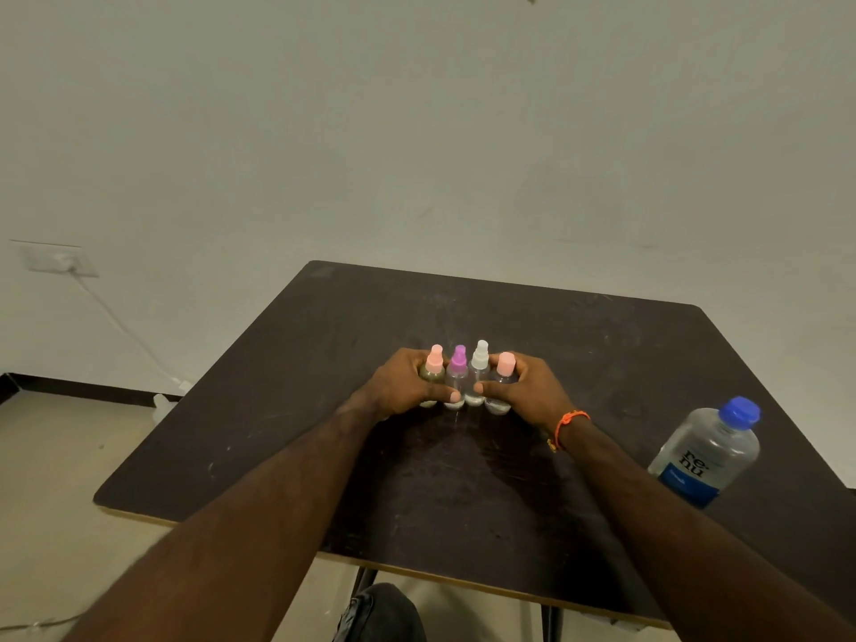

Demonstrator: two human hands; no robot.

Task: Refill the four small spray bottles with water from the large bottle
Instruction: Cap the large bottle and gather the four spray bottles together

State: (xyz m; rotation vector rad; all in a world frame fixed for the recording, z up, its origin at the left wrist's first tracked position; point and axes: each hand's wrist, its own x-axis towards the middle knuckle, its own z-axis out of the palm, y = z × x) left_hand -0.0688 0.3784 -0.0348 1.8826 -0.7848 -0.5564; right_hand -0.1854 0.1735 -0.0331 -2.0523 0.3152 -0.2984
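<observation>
At the far left of the frame a white wall socket (59,259) sits on the pale wall, and a white cable (121,327) runs from it down toward the floor. The dark brown bench (287,410) fills the middle and lower right of the frame.

At the centre of the bench the left hand (402,384) curls round the left end of a tight row of four small spray bottles, its fingers wrapped behind the pink-capped bottle (434,369) and its thumb lying across the front as far as the purple-capped bottle (457,373). Next in the row stands the white-capped bottle (479,369), then a second pink-capped bottle (504,378). All four stand upright, touching side by side. The right hand (525,391) closes its grip on the right end of the row, fingers behind that last bottle, thumb reaching across the front. An orange wristband (566,426) circles the right wrist.

At the right of the frame, well apart from the row, the large water bottle (706,456) with a blue cap and blue label stands on the bench, capped.
</observation>
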